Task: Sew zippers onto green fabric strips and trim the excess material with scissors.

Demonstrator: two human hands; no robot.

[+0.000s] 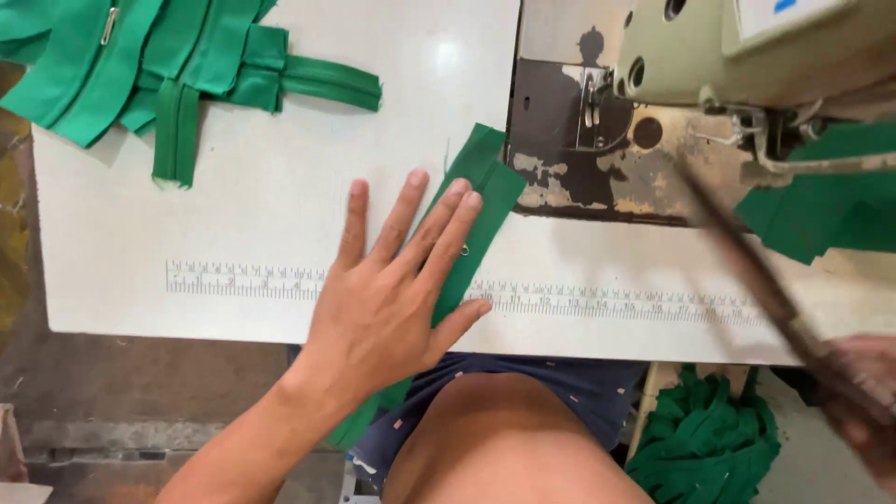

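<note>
Your left hand [392,289] lies flat with the fingers spread, palm down on the white table [233,187]; the fingertips [457,191] press on a green zipper strip [481,201] that runs diagonally from the sewing machine's worn metal bed [569,168] down over the near edge of the table toward your lap. Your right hand [863,397], at the near right edge, is blurred; it seems closed around a long dark tool [747,257], perhaps scissors, though I cannot tell how the fingers sit on it.

The risks, as I judge them: the tool's far tip points toward the presser foot [590,107] and the strip's far end, so a blade swung fast could nick the fabric where you did not mean to, or strike the machine; only a few fingertips pin the strip, so its hanging end could drag it askew along the printed ruler [243,278]; your flat fingers lie near the tool's line, so keep them back. A pile of green strips [168,65] sits at the far left, well apart; more green cloth [821,205] lies at the right under the machine arm and could snag on the tool.
</note>
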